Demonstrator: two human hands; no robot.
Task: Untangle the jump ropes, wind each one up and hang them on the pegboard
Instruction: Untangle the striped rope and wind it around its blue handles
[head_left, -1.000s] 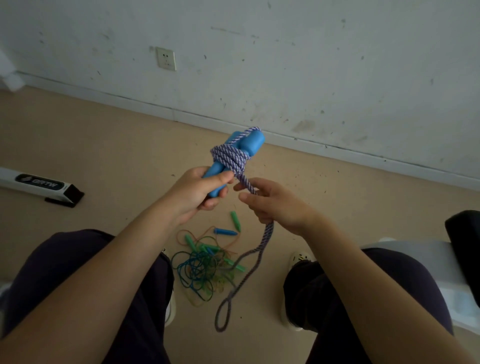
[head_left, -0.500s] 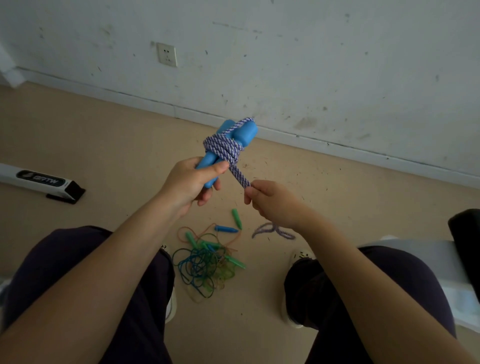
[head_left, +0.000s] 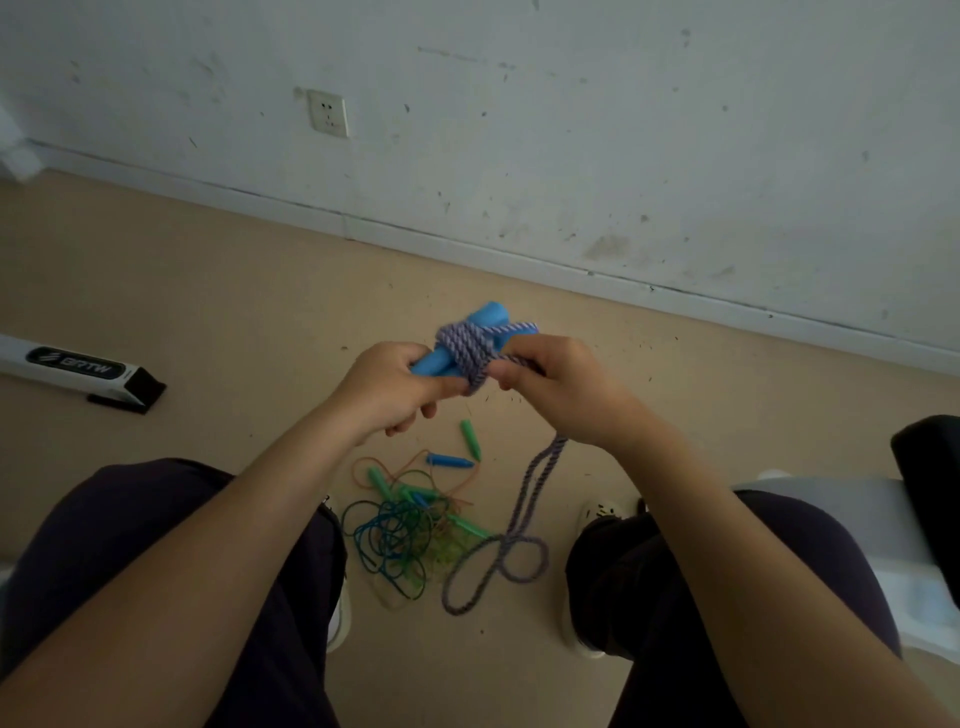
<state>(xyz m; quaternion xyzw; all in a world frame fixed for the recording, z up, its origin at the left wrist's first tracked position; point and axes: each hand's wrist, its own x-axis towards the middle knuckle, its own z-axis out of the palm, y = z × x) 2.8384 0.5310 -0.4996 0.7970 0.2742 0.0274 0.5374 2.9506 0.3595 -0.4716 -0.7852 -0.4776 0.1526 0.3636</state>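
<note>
Two hands, one rope at frame centre.
I see my left hand (head_left: 387, 387) gripping the blue handles (head_left: 467, 343); my right hand (head_left: 558, 389) pinches the purple rope (head_left: 524, 499).

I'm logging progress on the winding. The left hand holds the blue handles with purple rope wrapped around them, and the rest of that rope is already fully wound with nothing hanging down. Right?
Not quite. The left hand does hold the blue handles with the purple rope wrapped around them, but the head view shows a long tail hanging from the right hand down to the floor.
</note>
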